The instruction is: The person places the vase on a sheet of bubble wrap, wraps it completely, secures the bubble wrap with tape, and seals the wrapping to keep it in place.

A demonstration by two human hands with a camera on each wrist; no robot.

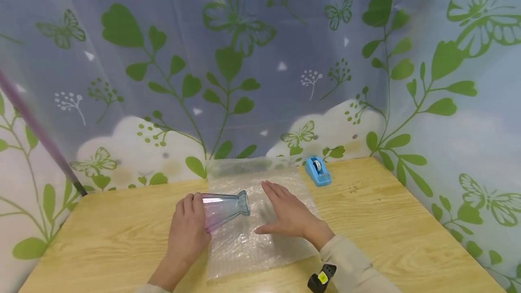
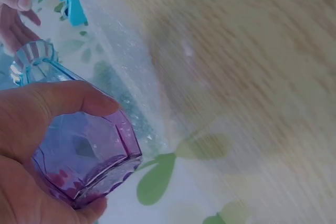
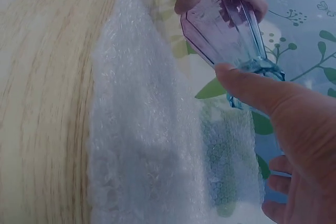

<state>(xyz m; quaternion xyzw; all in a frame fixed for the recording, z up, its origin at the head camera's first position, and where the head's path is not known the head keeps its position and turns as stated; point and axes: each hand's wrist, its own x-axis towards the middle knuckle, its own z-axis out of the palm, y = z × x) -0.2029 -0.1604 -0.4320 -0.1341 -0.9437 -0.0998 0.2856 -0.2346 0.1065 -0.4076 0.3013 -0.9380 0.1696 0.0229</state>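
Note:
A glass vase [image 1: 224, 210], pink-purple at its base and blue at its flared mouth, lies sideways in the air over a sheet of bubble wrap [image 1: 260, 257]. My left hand [image 1: 188, 227] grips it round the base; the left wrist view shows the thumb across the faceted purple glass [image 2: 89, 150]. The mouth points right, toward my right hand [image 1: 291, 214], whose fingers are extended with the thumb held apart. In the head view a gap separates that hand from the vase's mouth. The right wrist view has the thumb overlapping the blue neck [image 3: 257, 69].
A blue tape dispenser [image 1: 318, 172] stands at the back of the wooden table [image 1: 386, 220], right of the bubble wrap. Patterned curtains [image 1: 260, 80] with leaves and butterflies hang behind and at both sides. A black band [image 1: 321, 278] with a yellow patch is near the right sleeve.

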